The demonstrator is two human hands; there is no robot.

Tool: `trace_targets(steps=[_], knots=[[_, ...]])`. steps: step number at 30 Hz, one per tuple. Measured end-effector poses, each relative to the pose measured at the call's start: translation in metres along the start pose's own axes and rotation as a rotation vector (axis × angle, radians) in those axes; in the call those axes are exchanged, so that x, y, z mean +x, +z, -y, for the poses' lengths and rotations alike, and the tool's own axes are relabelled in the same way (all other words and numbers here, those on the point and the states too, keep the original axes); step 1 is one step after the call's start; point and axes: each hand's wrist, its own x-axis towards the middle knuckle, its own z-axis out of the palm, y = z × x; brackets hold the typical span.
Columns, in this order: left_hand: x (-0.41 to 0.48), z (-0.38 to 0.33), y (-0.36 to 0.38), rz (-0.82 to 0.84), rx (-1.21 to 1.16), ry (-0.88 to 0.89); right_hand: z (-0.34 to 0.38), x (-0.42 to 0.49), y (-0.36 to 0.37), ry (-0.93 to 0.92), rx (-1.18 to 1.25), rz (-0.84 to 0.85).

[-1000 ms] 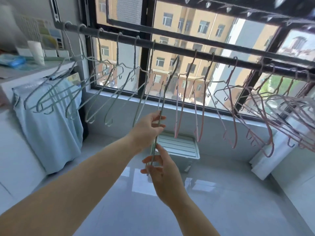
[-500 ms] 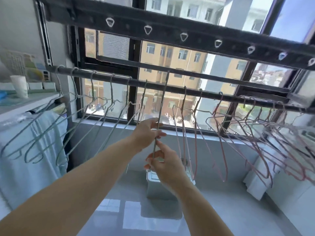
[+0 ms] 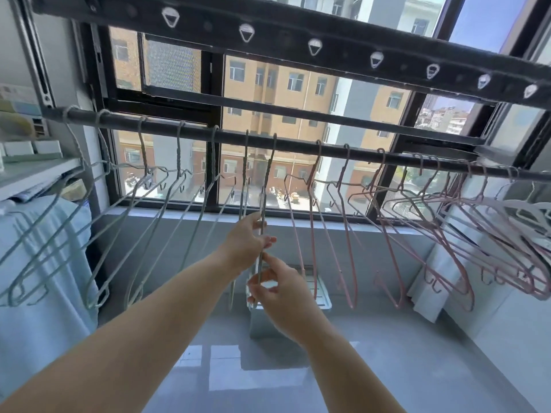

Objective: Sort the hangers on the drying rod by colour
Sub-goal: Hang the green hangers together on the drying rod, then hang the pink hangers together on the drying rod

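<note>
Left grip (image 3: pixel 245 248) holds green hanger (image 3: pixel 266 180) mid-frame — right grip (image 3: pixel 283 293) pinches it just below; hook over rod (image 3: pixel 298 143).

left hand (image 3: pixel 247 245) | right hand (image 3: pixel 281 290) | hands pinch green hanger (image 3: pixel 267 177) on rod (image 3: pixel 298 145)

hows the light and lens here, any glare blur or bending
Head view: daylight through the window backlights the drying rod, which the wide lens bows; head view: glare patches on the glossy floor; head view: left hand and right hand, gripping a green hanger, look sharp.
</note>
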Motion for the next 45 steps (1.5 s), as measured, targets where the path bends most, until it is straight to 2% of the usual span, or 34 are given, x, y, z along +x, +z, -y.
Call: trace_targets(steps=[2,3,5,7,8,11,14,18,23,28,34,38,40,42,45], knots=[[-0.002,0.0,0.003,-0.053,0.246,0.074,-0.002,-0.007,-0.001,-0.081,-0.254,-0.061],[-0.006,-0.002,0.005,-0.097,0.331,0.16,-0.002,-0.011,-0.004,-0.152,-0.34,-0.164],[-0.012,-0.009,0.012,-0.137,0.358,0.342,-0.003,-0.018,-0.014,-0.269,-0.369,-0.454],[-0.015,-0.017,0.023,-0.073,0.318,0.42,-0.011,-0.019,-0.026,-0.225,-0.325,-0.621],[-0.015,-0.021,0.03,-0.02,0.293,0.403,-0.017,-0.018,-0.031,-0.147,-0.309,-0.61],[-0.01,-0.021,0.053,0.139,0.3,0.212,-0.035,-0.013,-0.034,0.096,-0.286,-0.399],[-0.007,-0.012,0.072,0.219,0.295,0.044,-0.052,-0.008,-0.026,0.161,-0.292,-0.321],[-0.001,-0.005,0.084,0.189,0.215,-0.023,-0.064,0.0,-0.027,0.228,-0.257,-0.305],[0.008,0.003,0.093,0.063,0.223,-0.042,-0.08,0.008,-0.029,0.137,-0.216,-0.275],[0.006,0.008,0.102,-0.028,0.129,-0.04,-0.089,0.005,-0.026,0.031,-0.032,-0.202],[-0.01,0.014,0.109,-0.385,0.28,0.116,-0.094,0.005,-0.019,-0.082,0.114,-0.165],[-0.009,0.01,0.103,-0.411,0.489,0.046,-0.091,0.015,-0.018,-0.112,0.125,-0.125],[-0.007,0.009,0.101,-0.461,0.574,0.074,-0.086,0.018,-0.017,-0.11,0.122,-0.066],[-0.002,0.01,0.097,-0.491,0.654,0.086,-0.082,0.019,-0.014,-0.142,0.123,-0.076],[0.011,0.014,0.084,-0.423,0.731,-0.004,-0.08,0.019,-0.009,-0.128,0.144,-0.094]])
